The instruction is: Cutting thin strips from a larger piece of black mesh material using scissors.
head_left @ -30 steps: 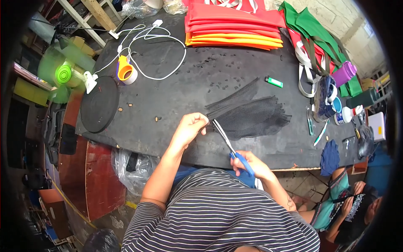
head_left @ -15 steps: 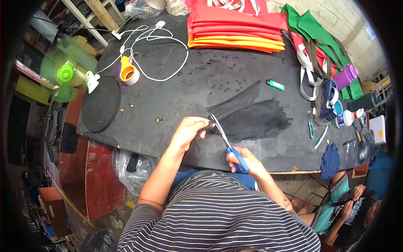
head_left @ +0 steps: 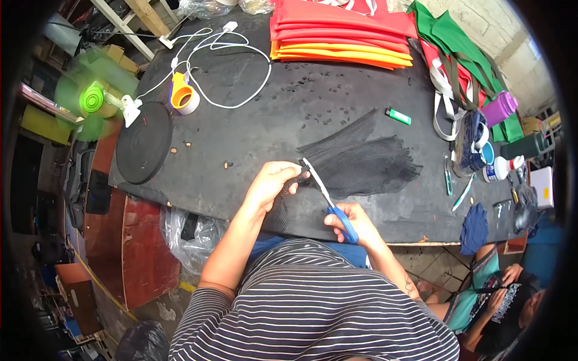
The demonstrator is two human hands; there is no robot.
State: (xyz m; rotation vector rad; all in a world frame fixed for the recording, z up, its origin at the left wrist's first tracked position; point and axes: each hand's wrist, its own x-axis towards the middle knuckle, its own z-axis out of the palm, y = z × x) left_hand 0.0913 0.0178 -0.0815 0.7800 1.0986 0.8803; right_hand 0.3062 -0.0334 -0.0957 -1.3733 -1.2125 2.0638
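Black mesh fabric (head_left: 370,168) lies spread across the table in front of me, with a narrow strip of it fanning out toward the far side. My left hand (head_left: 274,185) pinches a gathered part of the mesh between thumb and fingers, and a loose end hangs below that hand near the table's front edge. Blue-handled scissors (head_left: 321,185) are in my right hand (head_left: 356,224), fingers through the loops. Their blades point away from me, tips right beside the left fingertips at the mesh; whether they have fabric between them is too small to tell.
Small black scraps (head_left: 325,114) dot the table beyond the mesh. A green lighter (head_left: 398,116) lies to the right. Folded red and orange fabric (head_left: 343,42) is stacked at the back. Leftward are a tape roll (head_left: 183,99), a white cable (head_left: 265,81) and a running green fan (head_left: 92,97). Someone sits lower right.
The scissors' tips have shifted slightly outward beside my left fingers, and my right hand has moved a little to the right. The left hand keeps its pinch on the mesh.
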